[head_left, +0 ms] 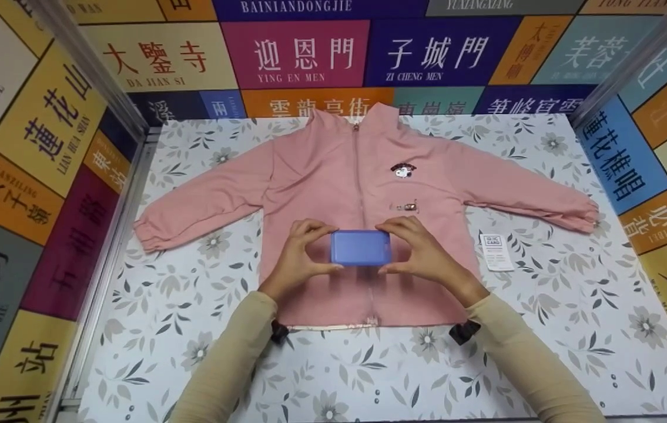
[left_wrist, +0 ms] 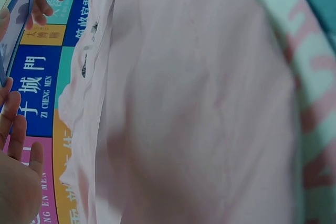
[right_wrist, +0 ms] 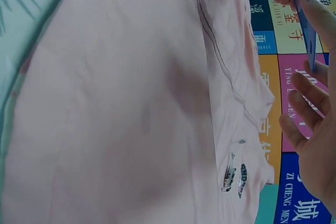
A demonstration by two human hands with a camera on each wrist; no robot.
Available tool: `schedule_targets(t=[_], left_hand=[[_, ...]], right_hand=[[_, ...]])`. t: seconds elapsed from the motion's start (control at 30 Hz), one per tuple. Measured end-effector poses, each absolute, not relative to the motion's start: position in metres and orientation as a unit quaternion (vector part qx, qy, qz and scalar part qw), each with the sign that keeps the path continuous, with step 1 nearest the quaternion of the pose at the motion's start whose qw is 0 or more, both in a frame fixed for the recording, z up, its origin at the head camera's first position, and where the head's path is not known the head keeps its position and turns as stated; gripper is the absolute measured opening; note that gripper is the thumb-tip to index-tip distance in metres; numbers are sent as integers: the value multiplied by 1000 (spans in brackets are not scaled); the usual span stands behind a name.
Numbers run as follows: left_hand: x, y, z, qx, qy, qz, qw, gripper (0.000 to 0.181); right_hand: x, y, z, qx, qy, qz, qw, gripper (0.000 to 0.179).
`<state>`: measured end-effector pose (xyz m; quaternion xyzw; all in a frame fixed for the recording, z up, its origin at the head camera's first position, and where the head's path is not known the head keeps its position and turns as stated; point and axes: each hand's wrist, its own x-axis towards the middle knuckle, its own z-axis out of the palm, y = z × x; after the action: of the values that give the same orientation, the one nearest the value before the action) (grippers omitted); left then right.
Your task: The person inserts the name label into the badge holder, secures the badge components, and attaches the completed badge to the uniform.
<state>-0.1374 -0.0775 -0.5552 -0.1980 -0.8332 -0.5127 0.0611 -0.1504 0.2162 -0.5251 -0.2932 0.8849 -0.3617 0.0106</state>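
A flat, blue, phone-sized rectangle [head_left: 361,247] is held level above a pink zip-up jacket [head_left: 315,194]. My left hand [head_left: 301,252] pinches its left end between thumb and fingers, and my right hand [head_left: 427,252] pinches its right end the same way. Seen edge-on in the left wrist view, the blue rectangle [left_wrist: 18,17] has a pale, glossy face; in the right wrist view the blue rectangle [right_wrist: 304,19] is a thin strip. The jacket lies front up, zipped, sleeves spread to both sides, with a small badge [head_left: 404,171] on its chest.
A white tag [head_left: 496,252] lies beside the jacket's right side. Under everything is a table [head_left: 192,352] with a white floral cover. Panels with colourful lettering [head_left: 298,53] stand behind and on both sides, with metal frame posts [head_left: 104,70] at the corners.
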Motion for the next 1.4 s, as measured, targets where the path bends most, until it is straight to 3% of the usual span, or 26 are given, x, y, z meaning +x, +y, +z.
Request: schedule_targets(t=[0.3, 0.6, 0.93, 1.13, 1.4], left_hand=[[-137, -75, -553, -208, -824, -527, 18, 76], [-133, -72, -552, -192, -790, -582, -31, 59], [-130, -65, -547, -133, -747, -646, -86, 60], [-124, -65, -527, -134, -712, -679, -119, 56], [-126, -65, -528, -131, -686, -702, -138, 55]], right_hand=[[-150, 216, -523, -292, 888, -354, -7, 82], [-150, 216, -524, -297, 894, -336, -22, 80], [-149, 215, -528, -304, 898, -317, -32, 81], [-148, 215, -528, -313, 904, -290, -37, 81], [-148, 215, -527, -321, 905, -276, -49, 82]])
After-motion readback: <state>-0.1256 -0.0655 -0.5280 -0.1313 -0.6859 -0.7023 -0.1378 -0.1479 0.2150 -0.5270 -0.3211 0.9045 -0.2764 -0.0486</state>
